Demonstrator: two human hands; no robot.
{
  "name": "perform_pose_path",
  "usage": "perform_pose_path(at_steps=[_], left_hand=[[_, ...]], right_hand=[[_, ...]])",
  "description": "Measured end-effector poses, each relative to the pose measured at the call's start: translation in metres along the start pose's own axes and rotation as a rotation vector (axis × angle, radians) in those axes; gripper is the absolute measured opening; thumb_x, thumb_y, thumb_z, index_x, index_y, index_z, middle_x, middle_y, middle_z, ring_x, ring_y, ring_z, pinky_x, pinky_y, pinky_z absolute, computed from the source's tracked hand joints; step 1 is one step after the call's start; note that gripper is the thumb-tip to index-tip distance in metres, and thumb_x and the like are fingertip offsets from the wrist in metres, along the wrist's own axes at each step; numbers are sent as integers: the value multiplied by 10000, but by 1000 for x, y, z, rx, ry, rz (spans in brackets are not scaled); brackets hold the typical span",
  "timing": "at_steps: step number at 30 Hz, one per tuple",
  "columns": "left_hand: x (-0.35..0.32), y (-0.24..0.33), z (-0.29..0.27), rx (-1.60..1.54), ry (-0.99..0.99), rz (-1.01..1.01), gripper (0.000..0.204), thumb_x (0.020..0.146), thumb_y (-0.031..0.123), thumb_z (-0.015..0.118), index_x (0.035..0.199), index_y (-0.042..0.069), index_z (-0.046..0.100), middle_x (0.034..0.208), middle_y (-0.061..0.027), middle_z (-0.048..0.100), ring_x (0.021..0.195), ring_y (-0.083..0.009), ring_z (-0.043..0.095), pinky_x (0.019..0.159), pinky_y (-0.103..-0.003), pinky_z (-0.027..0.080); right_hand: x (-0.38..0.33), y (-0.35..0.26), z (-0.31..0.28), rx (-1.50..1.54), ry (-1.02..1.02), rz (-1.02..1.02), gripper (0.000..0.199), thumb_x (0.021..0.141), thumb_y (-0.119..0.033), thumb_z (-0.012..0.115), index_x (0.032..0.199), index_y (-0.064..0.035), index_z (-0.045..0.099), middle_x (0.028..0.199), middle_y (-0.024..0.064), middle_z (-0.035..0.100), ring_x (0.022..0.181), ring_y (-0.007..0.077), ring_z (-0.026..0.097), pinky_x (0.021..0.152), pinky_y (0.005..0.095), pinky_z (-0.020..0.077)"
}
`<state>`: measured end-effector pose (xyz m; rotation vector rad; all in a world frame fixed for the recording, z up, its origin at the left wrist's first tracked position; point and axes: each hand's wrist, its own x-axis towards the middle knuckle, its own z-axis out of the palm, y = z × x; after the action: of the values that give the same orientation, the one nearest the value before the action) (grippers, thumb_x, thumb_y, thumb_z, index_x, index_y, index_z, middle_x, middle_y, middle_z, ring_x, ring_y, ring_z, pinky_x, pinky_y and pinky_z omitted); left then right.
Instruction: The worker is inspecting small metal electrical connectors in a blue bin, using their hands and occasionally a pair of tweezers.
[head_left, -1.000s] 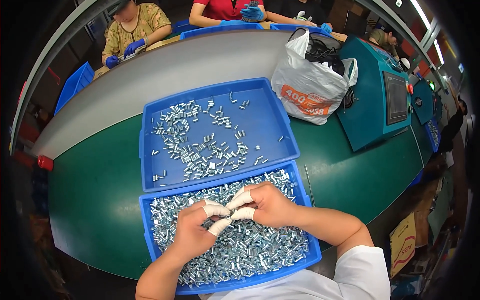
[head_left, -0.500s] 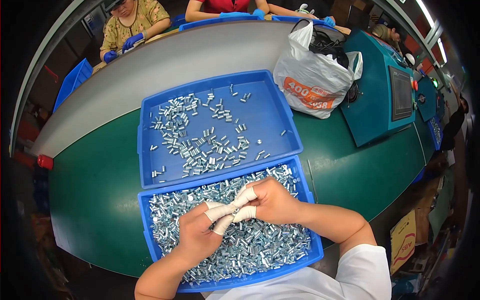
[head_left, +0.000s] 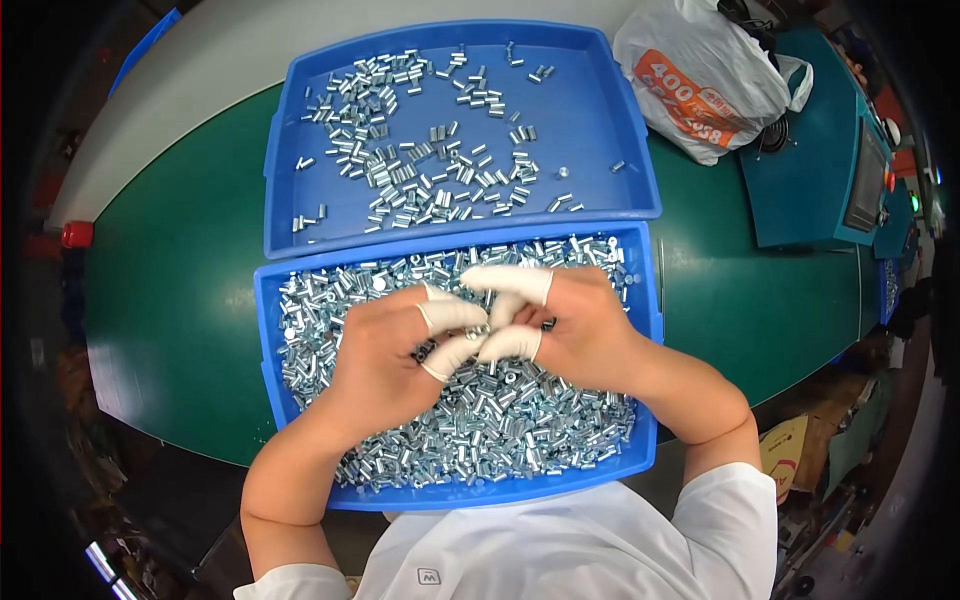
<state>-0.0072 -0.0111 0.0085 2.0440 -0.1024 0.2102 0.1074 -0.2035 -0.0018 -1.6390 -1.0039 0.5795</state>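
Red plastic marks the far left: a small fixture at the edge of the green tabletop. Next come two blue trays, edges touching: the lower tray, heavily filled with loose metal cylinders, and the upper tray, carrying a sparse scatter.

Left hand: above the lower tray; covered thumb and forefinger brought nearly together, gripping a small metal piece at the tips. The piece is partly hidden.

Right hand: partly spread, forefinger extended away from the thumb, thumb tip near the piece. Whether it holds anything cannot be determined.

Caution: a slack or off-centre pinch through the smooth finger covers could release the piece into the mass below, where it would be hard to distinguish. A flicked cylinder could cross the adjoining rims and mix the two lots.

Further right, a white plastic bag sits just beside the upper tray; if nudged, it could sag onto the rim. A teal machine stands beyond.
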Motion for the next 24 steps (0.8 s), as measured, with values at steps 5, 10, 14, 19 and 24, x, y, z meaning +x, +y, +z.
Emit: perform_pose_path(at_steps=[5, 10, 14, 19, 24], left_hand=[[-4, -5, -5, -133, 107, -146, 194, 808, -1, 822, 988, 37, 758, 828, -75, 729, 678, -135, 665, 639, -259, 525], [-3, -6, -8, -103, 158, -127, 189, 812, 5, 822, 987, 36, 757, 824, -66, 728, 701, -125, 669, 653, -255, 524], [-1, -4, -9, -121, 195, -137, 183, 817, 10, 819, 988, 33, 757, 826, -66, 725, 708, -125, 672, 654, -258, 528], [0, -4, -11, -49, 155, -116, 188, 827, 1, 805, 1008, 19, 753, 842, -82, 726, 712, -140, 682, 661, -273, 546], [-1, -4, -12, -81, 168, -93, 187, 831, -3, 797, 1012, 9, 752, 857, -92, 727, 726, -152, 699, 663, -276, 558]], right_hand=[[1, 1, -4, 419, -6, 207, 488, 907, 94, 698, 1373, 33, 566, 930, 78, 653, 849, 134, 681, 754, 271, 582], [0, 13, -3, 464, 101, 93, 365, 866, 63, 770, 1216, 31, 670, 970, 89, 673, 880, 136, 683, 782, 283, 592], [1, 5, -8, 185, 88, 59, 288, 824, 25, 821, 1098, 10, 731, 979, 101, 704, 900, 142, 696, 753, 289, 586], [6, 2, -2, -351, 55, -190, 286, 761, -4, 843, 1032, -46, 764, 938, 97, 725, 879, 236, 720, 735, 326, 583], [10, -5, -2, -432, -30, -226, 219, 784, 12, 806, 988, -38, 743, 1043, 100, 716, 917, 271, 717, 752, 359, 587]])
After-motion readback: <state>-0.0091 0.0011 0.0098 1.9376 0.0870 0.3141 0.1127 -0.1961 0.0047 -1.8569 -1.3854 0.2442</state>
